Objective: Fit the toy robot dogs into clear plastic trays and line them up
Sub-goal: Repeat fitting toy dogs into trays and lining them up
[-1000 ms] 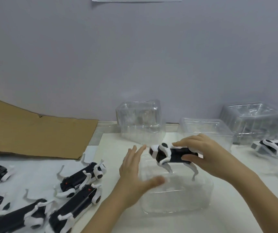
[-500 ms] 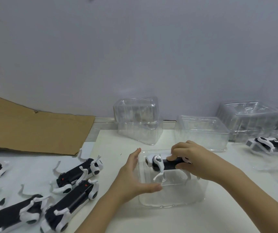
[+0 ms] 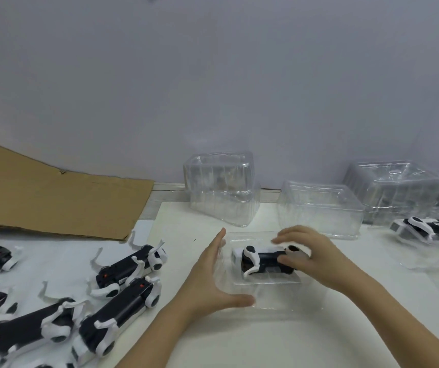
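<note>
Clear tray (image 3: pixel 266 300) edge against flat left fingers (image 3: pixel 215 248); right fingers (image 3: pixel 292 235) clamp the toy dog (image 3: pixel 263 259).

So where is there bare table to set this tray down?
Bare: the near strip of table in front of the tray holding the toy dog; the patch between the cardboard corner, the stacked trays and the left hand. Crowded: loose dogs at left, empty trays and a packed dog along the back right.

Only the person's forearms and hands are in view. The left hand (image 3: pixel 213 282) and the right hand (image 3: pixel 316 254) are bare, and both forearms are bare as far as they show.
</note>
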Motion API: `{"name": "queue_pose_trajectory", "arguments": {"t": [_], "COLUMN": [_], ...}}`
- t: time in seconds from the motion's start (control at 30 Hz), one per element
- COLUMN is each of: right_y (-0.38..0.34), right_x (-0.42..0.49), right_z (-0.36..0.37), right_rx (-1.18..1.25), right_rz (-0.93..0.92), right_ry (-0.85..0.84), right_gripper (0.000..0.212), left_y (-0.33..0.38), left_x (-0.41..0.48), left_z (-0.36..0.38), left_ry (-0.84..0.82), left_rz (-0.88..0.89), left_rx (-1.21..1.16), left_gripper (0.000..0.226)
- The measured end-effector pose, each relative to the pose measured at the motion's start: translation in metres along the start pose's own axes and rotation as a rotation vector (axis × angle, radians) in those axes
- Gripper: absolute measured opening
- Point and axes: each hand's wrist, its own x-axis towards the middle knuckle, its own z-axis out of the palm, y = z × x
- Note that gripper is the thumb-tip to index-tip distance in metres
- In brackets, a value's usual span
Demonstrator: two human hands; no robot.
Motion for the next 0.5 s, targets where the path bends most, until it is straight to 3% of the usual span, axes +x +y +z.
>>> {"name": "queue_pose_trajectory", "arguments": {"t": [0.07,0.1,0.17,0.23,0.33,0.4,0.47,0.5], "right_y": [0.002,0.001,-0.001,-0.003,-0.001,-0.006,-0.012,-0.015], "right_x": [-0.008,-0.011,-0.015,-0.019,-0.022,-0.023,-0.022,-0.021], "right_z": [-0.001,-0.001,0.002,0.012,0.027,0.036,0.043,0.047], "right_rx": [0.248,0.365,0.607,0.760,1.005,1.156,1.177,1.160], "right_rz": [0.106,0.201,0.412,0.516,0.536,0.540,0.511,0.487], "right_ry": [0.308,0.360,0.196,-0.003,0.079,0.181,0.262,0.295], "right_gripper": [0.033,0.040,0.059,0.061,0.058,0.063,0.063,0.065], "left_y": [0.001,0.001,0.000,0.003,0.007,0.010,0.014,0.015], "left_x": [0.001,0.002,0.004,0.003,0.006,0.008,0.010,0.012], "left_z": [-0.001,-0.003,-0.007,-0.008,-0.005,-0.004,-0.006,-0.008], "left_ry": [0.045,0.063,0.086,0.095,0.168,0.177,0.156,0.143], "left_rz": [-0.004,-0.010,-0.002,0.021,0.001,-0.064,-0.146,-0.161], "left_rx": [-0.083,-0.132,-0.248,-0.387,-0.576,-0.688,-0.700,-0.654], "left_gripper": [0.125,0.123,0.124,0.132,0.134,0.111,0.066,0.054]}}
